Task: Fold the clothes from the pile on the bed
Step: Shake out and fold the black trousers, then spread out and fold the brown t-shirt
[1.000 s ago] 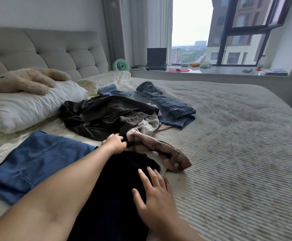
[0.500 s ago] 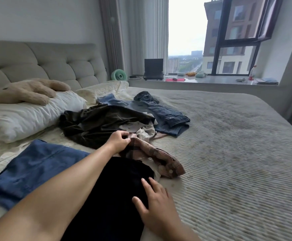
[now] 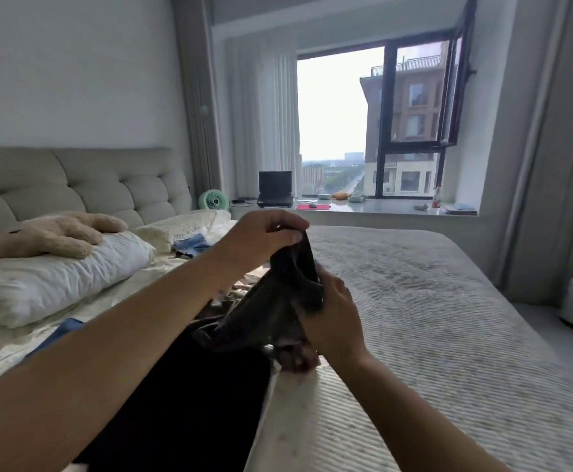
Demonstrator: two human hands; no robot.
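Lifted off the bed (image 3: 448, 318), the dark garment (image 3: 278, 301), partly blurred, is gripped by both hands' fingers (image 3: 278, 229).

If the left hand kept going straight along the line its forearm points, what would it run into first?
The left hand grips the top of the dark garment and points up and away across the bed. Nothing looks close beyond it; the windowsill with the laptop seems next, though depth is unclear.

1. Only one view is given, taken from the person's head.
2. It is aimed forward across the bed (image 3: 431, 301) toward the window (image 3: 397, 131) in the upper right of the frame.
3. Both forearms are seen close up in the lower half.
4. The headboard (image 3: 74, 185) is kept at left.
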